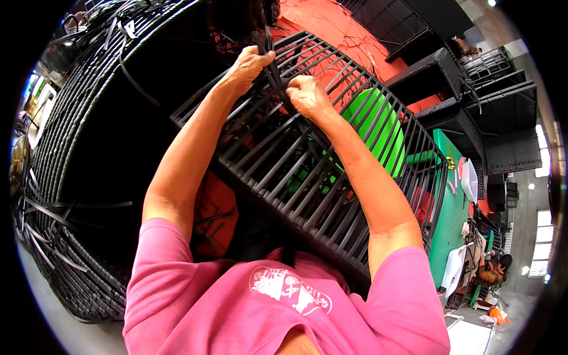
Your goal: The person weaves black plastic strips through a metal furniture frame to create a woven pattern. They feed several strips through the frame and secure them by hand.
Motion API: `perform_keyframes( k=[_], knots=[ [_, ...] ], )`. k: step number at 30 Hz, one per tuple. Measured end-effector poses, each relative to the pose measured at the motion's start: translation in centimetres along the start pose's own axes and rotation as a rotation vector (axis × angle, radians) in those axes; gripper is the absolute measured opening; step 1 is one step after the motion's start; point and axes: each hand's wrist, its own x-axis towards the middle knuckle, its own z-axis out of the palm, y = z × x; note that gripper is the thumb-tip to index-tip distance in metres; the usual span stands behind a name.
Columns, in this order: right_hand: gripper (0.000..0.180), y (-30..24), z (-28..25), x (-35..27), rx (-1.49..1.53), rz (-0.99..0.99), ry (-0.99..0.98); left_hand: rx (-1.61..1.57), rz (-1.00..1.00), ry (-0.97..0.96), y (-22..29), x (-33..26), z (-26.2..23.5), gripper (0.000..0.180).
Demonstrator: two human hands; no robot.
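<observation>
A black frame strung with many parallel wrapped bars (307,212) lies slanted before me. Dark flat weaving strips (273,76) run over its upper left part, between my two hands. My left hand (253,64) is closed around the strips near the frame's far end. Closer to me and to the right, my right hand (307,96) is pinched on the strips against the bars, its fingertips partly hidden. Through the gaps between the bars shows a bright green rounded plastic thing (376,127).
A large coil of black strip (65,142) fills the left side. Orange-red floor covering (349,29) with strip scraps lies beyond the frame. At right are a green board (451,219), a white container (469,180) and stacked black woven furniture (435,74). People sit farther off.
</observation>
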Motion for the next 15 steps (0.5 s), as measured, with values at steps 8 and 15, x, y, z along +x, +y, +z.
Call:
perform_keyframes(
  k=[8, 15],
  knots=[
    [0.055, -2.2, 0.7, 2.8, 0.341, -0.372, 0.209, 0.235, 0.373, -0.023, 4.1, -1.5, 0.9, 0.026],
    [0.035, -1.6, -0.2, 2.4, 1.231, 0.043, -0.175, 0.445, 0.198, -0.366, 6.1, 0.3, 1.6, 0.036]
  ],
)
